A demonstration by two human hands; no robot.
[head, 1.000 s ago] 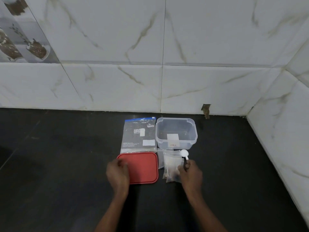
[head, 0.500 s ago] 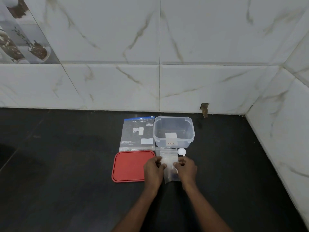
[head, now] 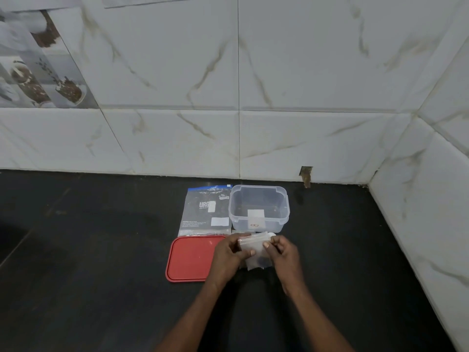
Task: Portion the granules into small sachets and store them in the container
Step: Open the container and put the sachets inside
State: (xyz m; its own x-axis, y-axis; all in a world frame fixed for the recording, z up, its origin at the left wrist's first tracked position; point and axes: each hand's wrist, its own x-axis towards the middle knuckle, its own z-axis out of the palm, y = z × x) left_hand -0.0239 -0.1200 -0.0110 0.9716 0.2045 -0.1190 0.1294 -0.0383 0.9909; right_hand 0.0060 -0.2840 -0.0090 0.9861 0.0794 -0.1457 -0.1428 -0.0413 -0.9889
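Wall [head: 304, 72]: glossy white tiles with grey-brown marble veining, meeting in a corner at the right. Worktop [head: 88, 250]: flat, matte black, stone-like slab.

Granule bag [head: 205, 212]: flat, rectangular, translucent plastic pouch with a blue top band and white labels, lying just left of the container. Lid [head: 190, 260]: red plastic, rectangular with rounded corners and a raised rim, lying flat just in front of the bag. Container [head: 258, 207]: clear, rigid plastic box with rounded corners and a white sticker on its near wall; it stands open near the wall, with no sachet visible inside.

Left hand [head: 228, 252] and right hand [head: 284, 252]: each pinches one side of the sachets [head: 253, 250] between thumb and fingers. The sachets are small, thin, clear film pouches, the top one with a red zip strip, located directly in front of the container. Spoon [head: 271, 234]: only part of its white, rounded bowl shows behind the sachets.

Change from 0.5 s earlier: the left hand now overlaps the lid's right edge, and the sachets cover more of the spoon. All other items are in the same positions.
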